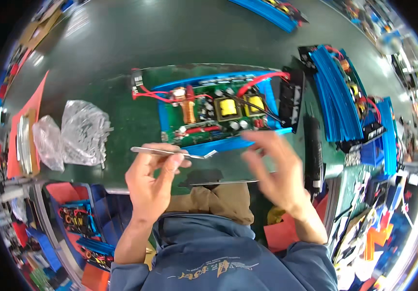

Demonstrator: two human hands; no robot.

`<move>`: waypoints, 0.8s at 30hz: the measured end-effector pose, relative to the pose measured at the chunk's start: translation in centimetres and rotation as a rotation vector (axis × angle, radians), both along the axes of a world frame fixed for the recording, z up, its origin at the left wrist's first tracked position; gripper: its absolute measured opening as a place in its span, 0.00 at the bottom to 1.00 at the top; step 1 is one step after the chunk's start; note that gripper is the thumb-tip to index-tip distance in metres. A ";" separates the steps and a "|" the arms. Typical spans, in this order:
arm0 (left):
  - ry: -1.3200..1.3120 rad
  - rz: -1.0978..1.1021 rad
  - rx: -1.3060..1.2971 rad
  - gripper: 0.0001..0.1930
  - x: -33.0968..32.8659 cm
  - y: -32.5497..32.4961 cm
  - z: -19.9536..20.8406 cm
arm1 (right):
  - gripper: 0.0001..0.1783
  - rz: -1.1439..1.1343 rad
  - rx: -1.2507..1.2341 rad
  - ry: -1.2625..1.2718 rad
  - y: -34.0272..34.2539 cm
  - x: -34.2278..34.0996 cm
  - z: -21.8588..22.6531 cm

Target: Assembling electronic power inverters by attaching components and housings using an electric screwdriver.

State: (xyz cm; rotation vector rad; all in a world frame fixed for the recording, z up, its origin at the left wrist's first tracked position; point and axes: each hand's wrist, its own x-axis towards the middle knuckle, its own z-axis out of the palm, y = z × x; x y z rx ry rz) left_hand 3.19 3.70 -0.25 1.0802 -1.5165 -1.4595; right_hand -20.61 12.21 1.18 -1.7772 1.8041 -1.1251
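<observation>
My left hand [153,174] is closed, pinching slim metal tweezers [147,150] between thumb and fingers. At the right end of the tweezers sits a small pale piece [211,154], too small to name. Just beyond lies a green circuit board [204,116] in a blue metal housing [228,144], with two yellow-wound transformers [228,107], a copper coil and red wires. A black end plate [292,99] stands at its right end. My right hand [279,169], slightly blurred, hovers at the housing's near right edge; its fingers are apart and nothing shows in them.
On the left are clear plastic bags of small metal parts [85,133] and an orange-red folder [27,131]. A black power screwdriver [313,150] lies right of the housing. More blue-housed boards [335,94] stand at the right, another [272,12] at the far edge.
</observation>
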 end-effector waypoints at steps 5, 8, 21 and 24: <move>-0.158 -0.104 -0.428 0.05 -2.8 -1.5 -0.7 | 0.19 -0.793 -0.012 0.592 8.2 -7.4 -4.5; -0.145 -0.183 -0.549 0.05 -4.6 -2.3 -2.0 | 0.26 -0.833 0.139 0.501 10.4 -8.2 -6.2; -0.281 -0.174 -0.748 0.09 -8.7 -3.0 -3.9 | 0.33 -0.456 0.492 -1.188 17.5 4.8 -8.5; -0.349 -0.156 -0.814 0.09 -8.9 -3.0 -3.9 | 0.31 -0.385 0.445 -0.921 15.8 6.2 -9.1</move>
